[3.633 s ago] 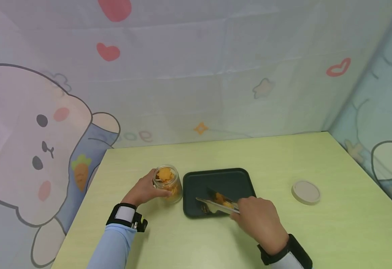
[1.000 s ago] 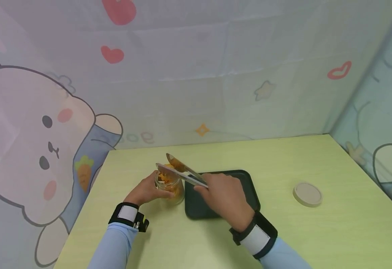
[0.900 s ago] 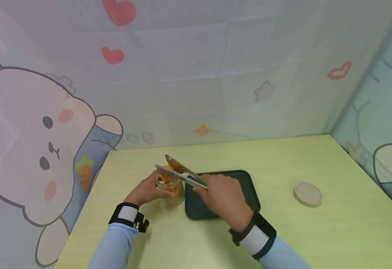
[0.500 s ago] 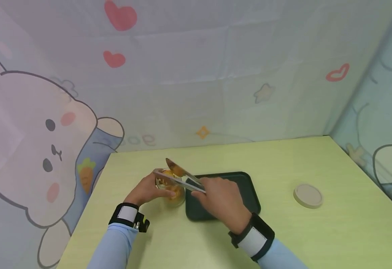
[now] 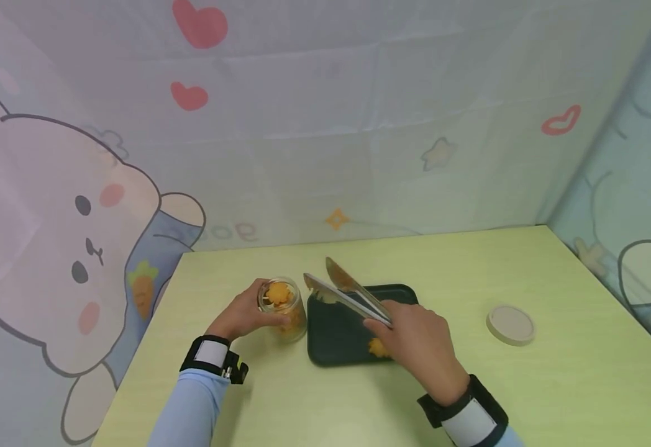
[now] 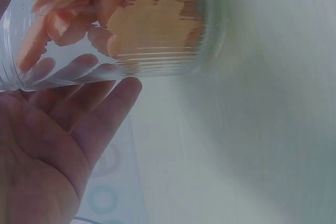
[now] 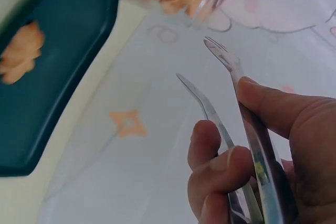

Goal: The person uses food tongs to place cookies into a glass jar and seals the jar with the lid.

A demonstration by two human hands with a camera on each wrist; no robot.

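Note:
My left hand [image 5: 245, 315] grips a ribbed glass jar [image 5: 282, 308] standing on the table and filled with orange pieces [image 5: 278, 292]. In the left wrist view the fingers [image 6: 100, 114] wrap the jar [image 6: 136, 30]. My right hand [image 5: 415, 340] holds metal tongs [image 5: 348, 292] over the dark green tray [image 5: 336, 332], pointing toward the jar. In the right wrist view the tongs' [image 7: 223, 72] tips stand apart with nothing between them. One orange piece [image 5: 377, 347] lies on the tray beside my right hand, also seen in the right wrist view as an orange piece [image 7: 21, 51] on the tray [image 7: 68, 77].
A round beige lid [image 5: 510, 323] lies on the light green table [image 5: 471, 385] to the right of the tray. Cartoon-printed curtains close off the back and both sides.
The tongs have drawn back to the right, from over the jar's mouth to above the tray, and no longer hold an orange piece. The left hand has stayed on the jar.

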